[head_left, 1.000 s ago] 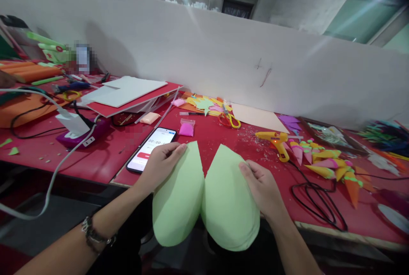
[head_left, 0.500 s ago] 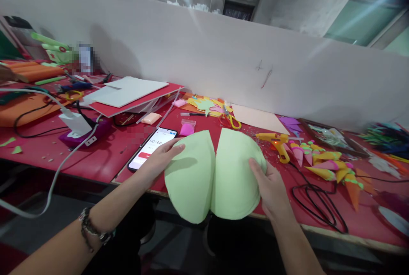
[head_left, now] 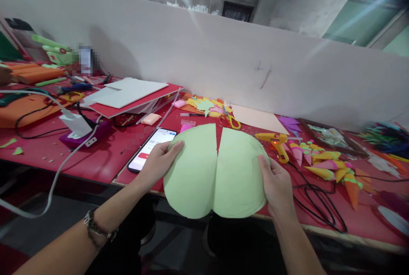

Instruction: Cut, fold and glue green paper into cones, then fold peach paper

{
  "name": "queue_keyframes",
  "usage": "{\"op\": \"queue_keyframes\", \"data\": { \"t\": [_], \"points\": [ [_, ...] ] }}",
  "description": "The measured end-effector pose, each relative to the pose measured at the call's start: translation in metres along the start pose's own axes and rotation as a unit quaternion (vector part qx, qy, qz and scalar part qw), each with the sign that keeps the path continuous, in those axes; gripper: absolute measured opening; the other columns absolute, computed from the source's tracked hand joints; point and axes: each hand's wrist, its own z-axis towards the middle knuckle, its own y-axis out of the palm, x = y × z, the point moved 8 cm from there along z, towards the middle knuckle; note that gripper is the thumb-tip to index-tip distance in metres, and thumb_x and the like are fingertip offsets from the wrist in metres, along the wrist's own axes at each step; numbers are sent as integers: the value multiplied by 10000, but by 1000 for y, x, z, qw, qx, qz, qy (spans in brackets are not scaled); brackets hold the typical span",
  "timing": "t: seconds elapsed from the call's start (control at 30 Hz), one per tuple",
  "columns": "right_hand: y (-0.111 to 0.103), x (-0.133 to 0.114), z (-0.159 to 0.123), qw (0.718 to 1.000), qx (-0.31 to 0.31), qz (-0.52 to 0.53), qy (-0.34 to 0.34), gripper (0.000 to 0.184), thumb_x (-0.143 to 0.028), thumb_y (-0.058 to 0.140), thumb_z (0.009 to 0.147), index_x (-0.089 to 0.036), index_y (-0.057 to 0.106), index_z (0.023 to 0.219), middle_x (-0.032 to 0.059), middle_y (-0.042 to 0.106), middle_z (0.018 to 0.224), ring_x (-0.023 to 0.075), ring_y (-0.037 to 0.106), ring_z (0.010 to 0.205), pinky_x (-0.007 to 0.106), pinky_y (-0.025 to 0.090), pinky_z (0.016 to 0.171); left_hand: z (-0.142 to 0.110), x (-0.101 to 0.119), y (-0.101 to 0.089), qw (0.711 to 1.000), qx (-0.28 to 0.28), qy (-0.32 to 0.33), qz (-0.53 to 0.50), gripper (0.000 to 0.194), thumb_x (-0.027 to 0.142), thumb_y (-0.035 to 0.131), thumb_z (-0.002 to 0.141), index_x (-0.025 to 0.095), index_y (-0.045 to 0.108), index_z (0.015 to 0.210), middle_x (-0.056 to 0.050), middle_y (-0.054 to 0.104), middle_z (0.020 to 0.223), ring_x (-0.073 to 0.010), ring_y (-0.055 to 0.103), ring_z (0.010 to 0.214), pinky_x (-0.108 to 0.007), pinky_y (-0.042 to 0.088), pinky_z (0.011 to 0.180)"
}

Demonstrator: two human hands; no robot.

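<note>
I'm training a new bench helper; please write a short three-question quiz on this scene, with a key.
1. True or false: the bare left hand and bare right hand both hold the round, notched pale-green paper.
2. Nearer the yellow plastic glue gun: (a) red-and-yellow-handled metal scissors or (b) flat white board?
3. Fill in: the black-edged rectangular phone is partly covered by the ___ hand.
Key: 1 true; 2 a; 3 left.

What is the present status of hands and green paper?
Left hand holding light-green paper sheet at left edge, right hand at right edge. Sheet creased down middle, notched at top. Smartphone partly hidden behind left hand.
</note>
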Motion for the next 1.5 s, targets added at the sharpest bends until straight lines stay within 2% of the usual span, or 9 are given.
{"op": "queue_keyframes", "data": {
  "t": [0.4, 0.6, 0.73, 0.83, 0.97, 1.07, 1.23, 1.37, 1.5],
  "points": [
    [-3, -4, 3, 999, 6, -15, -33, 349, -476, 563, 686, -139, 620, 762, -6, 578, 571, 120, 500, 509, 217, 407, 459, 2, 5, -3, 1000, 13, 7, -10, 389, 517, 516, 711, 136, 582, 665, 7, 565, 524, -108, 488, 442, -185, 347, 394],
    [-50, 8, 19, 980, 166, 109, 4, 352, -420, 638, 624, -158, 635, 859, 23, 649, 761, 129, 585, 585, 257, 490, 549, 11, 1, -38, 985, 117, 8, -124, 397, 501, 591, 652, 142, 613, 821, -4, 600, 564, -126, 519, 455, -204, 396, 419],
    [-64, 12, 22, 965, 215, 153, -5, 354, -399, 642, 620, -155, 638, 876, 47, 648, 895, 143, 609, 721, 272, 514, 653, 12, -2, -40, 981, 135, 0, -141, 394, 475, 572, 677, 136, 599, 876, -12, 613, 624, -119, 533, 495, -197, 418, 453],
    [-61, 12, 21, 963, 217, 160, 7, 361, -401, 635, 630, -164, 633, 902, 50, 646, 930, 155, 608, 794, 266, 518, 679, 8, -10, -20, 981, 107, -41, -157, 310, 404, 541, 722, 166, 561, 920, 9, 595, 657, -94, 519, 499, -173, 410, 443],
    [-56, 9, 21, 961, 216, 172, 10, 391, -400, 614, 654, -167, 608, 968, 52, 633, 1001, 167, 603, 856, 262, 525, 691, -7, -13, 36, 969, -50, -82, -228, 249, 392, 484, 774, 177, 508, 895, 54, 495, 540, -48, 388, 346, -144, 294, 318],
    [-48, 12, 25, 962, 190, 193, 24, 419, -369, 604, 663, -164, 578, 1028, 59, 617, 1052, 181, 601, 888, 283, 529, 698, -17, -16, 67, 936, -114, -117, -310, 169, 319, 478, 791, 170, 476, 871, 26, 521, 634, -74, 507, 460, -170, 409, 393],
    [-21, 27, 24, 969, 94, 206, 97, 359, -328, 626, 638, -179, 602, 964, 36, 647, 983, 168, 620, 828, 277, 529, 679, -16, -24, 82, 906, -98, -183, -369, 112, 226, 453, 809, 170, 464, 905, -32, 549, 836, -106, 595, 672, -195, 482, 526],
    [4, 34, 16, 968, 30, 225, 107, 340, -324, 617, 650, -204, 583, 967, -7, 666, 919, 144, 620, 828, 257, 511, 708, -18, -21, 86, 890, -108, -194, -398, 173, 287, 470, 804, 163, 511, 918, -80, 542, 1008, -162, 567, 902, -234, 489, 667],
    [18, 33, 7, 969, 31, 222, 106, 399, -330, 586, 682, -205, 547, 1059, 19, 646, 992, 156, 604, 889, 271, 494, 744, -32, -5, 95, 867, -189, -164, -431, 408, 472, 408, 803, 181, 517, 1066, -99, 490, 1186, -216, 492, 1045, -307, 456, 790]
  ]
}}
